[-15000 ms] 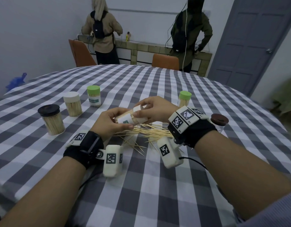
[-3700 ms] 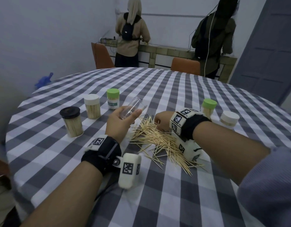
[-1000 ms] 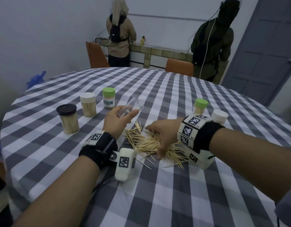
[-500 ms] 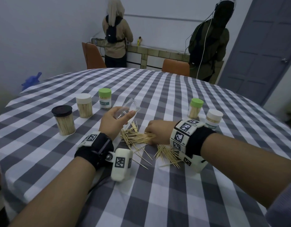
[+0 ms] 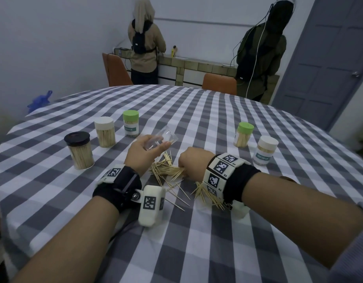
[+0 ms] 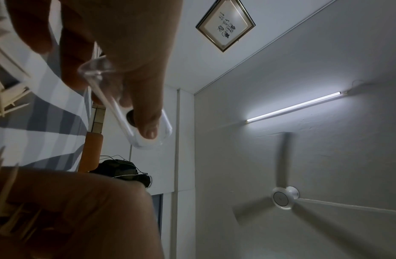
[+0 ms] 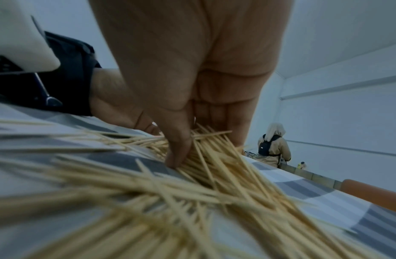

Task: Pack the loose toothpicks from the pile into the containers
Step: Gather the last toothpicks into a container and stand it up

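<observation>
Showing head view: left hand [image 5: 142, 154] holds empty clear jar [image 5: 162, 138] tilted above checked table [image 5: 197, 119]; right hand [image 5: 193, 163] clenches toothpicks [image 5: 166, 172] from the pile.
Left wrist: thumb [image 6: 146, 112] presses jar [image 6: 148, 133].
Right wrist: fingers [image 7: 179, 150] curl around toothpicks [image 7: 214, 175] on cloth.
Others: 5 capped jars nearby.

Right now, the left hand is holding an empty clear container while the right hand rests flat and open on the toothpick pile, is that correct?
Not quite. The right hand is not flat and open: in the right wrist view its fingers curl around a bunch of toothpicks. The rest stands: the left hand holds the empty clear container.
</observation>
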